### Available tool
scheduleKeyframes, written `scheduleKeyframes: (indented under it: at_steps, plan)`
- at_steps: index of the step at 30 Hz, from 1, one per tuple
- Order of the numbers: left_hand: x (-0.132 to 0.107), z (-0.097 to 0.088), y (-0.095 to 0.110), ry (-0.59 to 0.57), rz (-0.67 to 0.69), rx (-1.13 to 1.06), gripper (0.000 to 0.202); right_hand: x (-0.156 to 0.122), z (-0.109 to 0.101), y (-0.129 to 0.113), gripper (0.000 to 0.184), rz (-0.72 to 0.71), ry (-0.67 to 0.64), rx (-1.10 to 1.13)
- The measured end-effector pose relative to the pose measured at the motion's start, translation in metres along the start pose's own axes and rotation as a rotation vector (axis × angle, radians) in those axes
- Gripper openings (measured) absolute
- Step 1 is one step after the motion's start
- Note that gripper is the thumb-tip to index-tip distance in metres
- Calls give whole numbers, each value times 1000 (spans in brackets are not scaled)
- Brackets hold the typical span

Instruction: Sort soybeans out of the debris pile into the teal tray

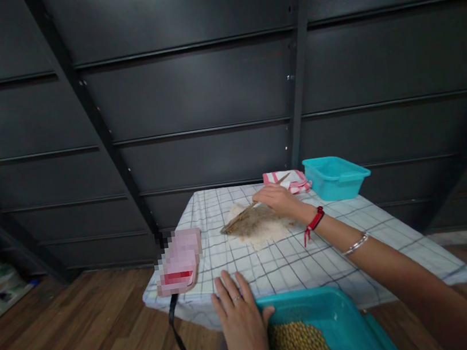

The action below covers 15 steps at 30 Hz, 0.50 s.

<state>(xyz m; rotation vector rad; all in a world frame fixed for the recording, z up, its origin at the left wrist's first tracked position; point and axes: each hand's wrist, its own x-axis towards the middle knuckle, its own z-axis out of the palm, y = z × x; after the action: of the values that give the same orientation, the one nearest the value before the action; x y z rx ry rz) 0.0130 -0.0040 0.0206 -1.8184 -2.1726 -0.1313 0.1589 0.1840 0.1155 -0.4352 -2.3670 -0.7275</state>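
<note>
My right hand (278,198) reaches across the table and grips a long thin wooden stick (243,215) that lies slanted over a pale pile of grain or flour (262,227) on the checked tablecloth (297,258). A red thread and a silver bangle circle that wrist. My left hand (240,319) rests flat, fingers stretched, on the near table edge against the rim of a turquoise tray (325,301) holding yellowish beans (299,348).
A second, empty-looking turquoise tub (335,176) stands at the far right corner beside a folded red-and-white cloth (293,181). A blurred pink phone-like item (179,262) with a dark strap lies at the left edge. Dark panelled wall behind; wooden floor around.
</note>
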Motion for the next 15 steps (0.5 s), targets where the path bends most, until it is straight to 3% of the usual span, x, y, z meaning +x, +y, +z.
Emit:
scheduleKeyframes:
  at_steps: [9,15]
  plan:
    - [0,-3,1,2,17,62,70,-29,-32,23,33,94,41,12]
    - [0,-2,1,21,17,50,70,-13,-10,20,31,172,47,-18]
